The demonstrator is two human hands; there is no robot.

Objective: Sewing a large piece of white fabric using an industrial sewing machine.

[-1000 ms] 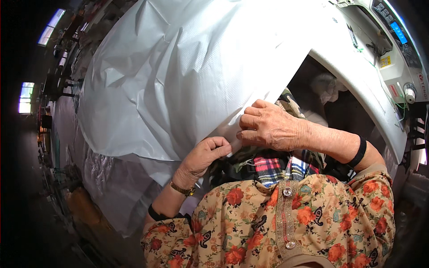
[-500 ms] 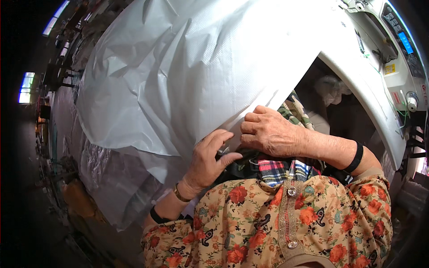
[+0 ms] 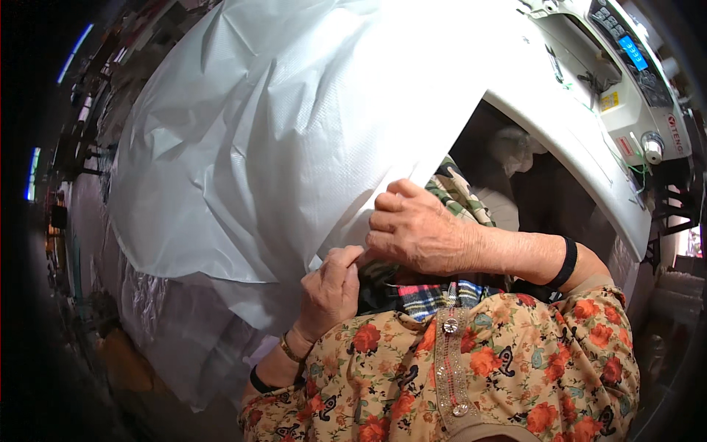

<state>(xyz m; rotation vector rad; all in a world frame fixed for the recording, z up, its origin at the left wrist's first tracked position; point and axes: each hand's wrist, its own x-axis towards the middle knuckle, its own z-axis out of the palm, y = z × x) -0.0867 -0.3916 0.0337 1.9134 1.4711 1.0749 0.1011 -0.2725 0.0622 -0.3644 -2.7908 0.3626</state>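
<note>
A large sheet of white woven plastic fabric (image 3: 243,147) spreads from the table toward my lap, creased and hanging down on the left. My right hand (image 3: 412,228) is closed on the near edge of this sheet, where the edge looks folded over. Close beside it, my left hand (image 3: 331,291) pinches at the same edge, thumb against fingers. The fingertips of both hands nearly meet, and the bit of edge between them is mostly hidden.
A white sewing machine (image 3: 626,96) with a lit blue display stands at the far right. The curved white table edge (image 3: 574,162) runs down beside my right arm. Clear plastic sheeting (image 3: 177,331) hangs at the lower left. Camouflage cloth (image 3: 460,195) shows below the sheet.
My left hand has gone from fingers apart to a pinch on the sheet's edge, close to the right hand. The right hand keeps its hold. The whole view has shifted slightly.
</note>
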